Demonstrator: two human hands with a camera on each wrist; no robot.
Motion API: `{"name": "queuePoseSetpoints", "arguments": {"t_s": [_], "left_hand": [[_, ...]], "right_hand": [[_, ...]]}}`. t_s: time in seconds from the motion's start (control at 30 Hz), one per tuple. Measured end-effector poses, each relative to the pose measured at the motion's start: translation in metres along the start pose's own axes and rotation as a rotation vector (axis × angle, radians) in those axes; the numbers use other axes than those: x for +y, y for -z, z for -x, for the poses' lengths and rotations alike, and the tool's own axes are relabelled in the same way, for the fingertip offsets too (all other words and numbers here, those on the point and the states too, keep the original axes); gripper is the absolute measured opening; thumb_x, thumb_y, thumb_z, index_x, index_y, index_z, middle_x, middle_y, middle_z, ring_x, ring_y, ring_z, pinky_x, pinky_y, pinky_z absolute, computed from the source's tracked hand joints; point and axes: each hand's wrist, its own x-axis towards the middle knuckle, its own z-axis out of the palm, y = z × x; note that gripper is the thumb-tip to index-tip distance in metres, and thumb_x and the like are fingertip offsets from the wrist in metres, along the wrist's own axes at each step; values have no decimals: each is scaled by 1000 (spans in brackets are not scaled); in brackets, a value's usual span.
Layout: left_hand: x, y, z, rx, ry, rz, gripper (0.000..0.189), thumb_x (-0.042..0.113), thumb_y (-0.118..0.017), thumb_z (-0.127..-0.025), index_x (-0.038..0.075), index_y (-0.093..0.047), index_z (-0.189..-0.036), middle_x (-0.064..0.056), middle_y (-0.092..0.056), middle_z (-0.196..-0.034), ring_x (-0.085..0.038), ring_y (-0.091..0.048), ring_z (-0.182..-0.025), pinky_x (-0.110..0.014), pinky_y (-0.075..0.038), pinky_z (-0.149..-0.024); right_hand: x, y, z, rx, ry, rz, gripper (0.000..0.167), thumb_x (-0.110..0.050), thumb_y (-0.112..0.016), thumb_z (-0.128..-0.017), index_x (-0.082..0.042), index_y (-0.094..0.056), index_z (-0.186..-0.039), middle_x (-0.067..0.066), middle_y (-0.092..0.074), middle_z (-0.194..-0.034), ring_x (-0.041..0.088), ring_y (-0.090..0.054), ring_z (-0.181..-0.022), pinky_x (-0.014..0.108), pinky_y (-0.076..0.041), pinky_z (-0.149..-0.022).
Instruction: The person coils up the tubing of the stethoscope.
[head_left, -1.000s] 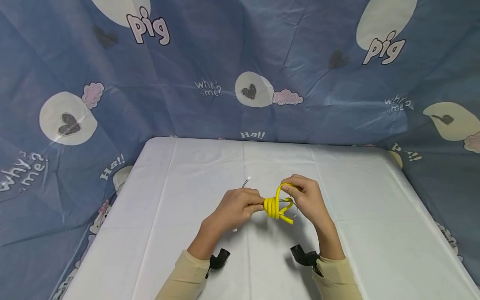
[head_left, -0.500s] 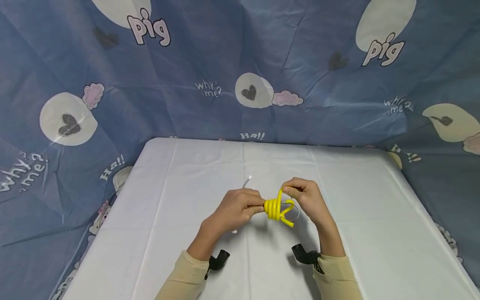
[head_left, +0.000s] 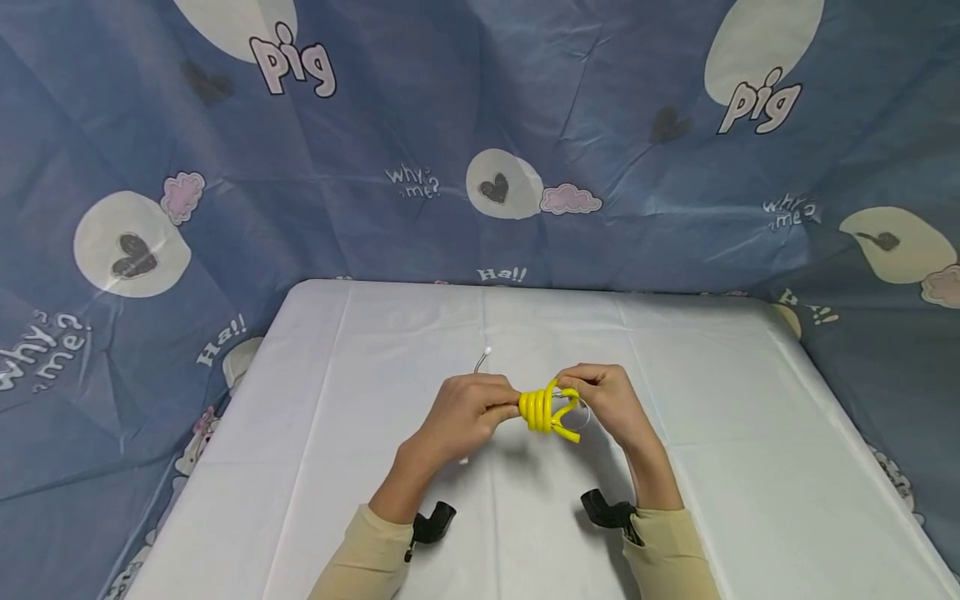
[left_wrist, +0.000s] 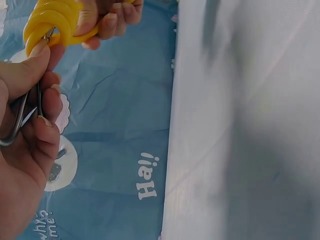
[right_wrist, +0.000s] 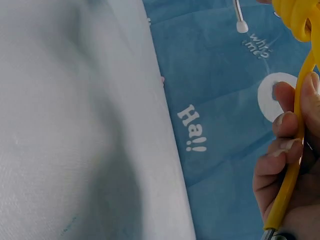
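Observation:
A stethoscope with yellow tubing [head_left: 536, 411] is held above the table, its tube wound in several turns into a tight coil. My left hand [head_left: 468, 408] grips the metal ear tubes [left_wrist: 19, 120] just left of the coil, thumb and finger pressed against its end. One white ear tip [head_left: 487, 351] sticks out beyond that hand. My right hand [head_left: 603, 400] pinches the tube at the coil's right side; in the right wrist view the tube runs along the curled fingers to a metal stem [right_wrist: 268, 233] near the palm. A thin round rim, seemingly of the chest piece, shows beside the right hand.
A white cloth covers the table [head_left: 375, 333]. Behind it hangs a blue printed curtain [head_left: 420, 108], which also runs down both sides. Black wrist mounts [head_left: 435, 523] stand out from both sleeves, close above the tabletop.
My right hand has come down and closer to the coil, and the raised yellow loop it pinches has become smaller. Both hands and the stethoscope have shifted slightly left in the head view.

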Motion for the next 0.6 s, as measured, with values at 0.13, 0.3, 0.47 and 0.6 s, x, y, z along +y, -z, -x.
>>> {"name": "queuePoseSetpoints", "arguments": {"t_s": [0.13,0.3,0.47,0.6], "left_hand": [[0,4,0,50,32,-13,10,23,-74,-90,22,-80,-96,15,-71,-81,3,-52,-66,-15,-42,-59],[4,8,-1,130,98,-14,9,21,-75,-88,22,-80,-95,16,-72,-82,2,-52,-63,-17,-42,-57],[6,8,-2,174,176,-16,8,24,-75,-88,24,-81,-93,17,-73,-83,2,-53,-62,-18,-42,-56],[4,7,-1,201,236,-25,8,25,-75,-88,23,-81,-93,16,-72,-82,1,-51,-59,-20,-41,-54]], "right_hand": [[-2,-4,-1,-20,-16,-8,19,-6,-62,-95,4,-75,-104,17,-74,-97,22,-62,-69,29,-51,-61],[-8,-8,2,-15,2,-5,23,-14,-66,-95,6,-75,-96,18,-71,-82,15,-62,-71,28,-52,-65],[-14,-12,4,-30,3,21,20,-11,-64,-96,5,-73,-89,13,-72,-84,14,-63,-76,28,-53,-70],[-17,-16,6,-103,7,46,17,-4,-58,-97,5,-72,-95,14,-69,-81,17,-60,-70,31,-53,-69]]}}
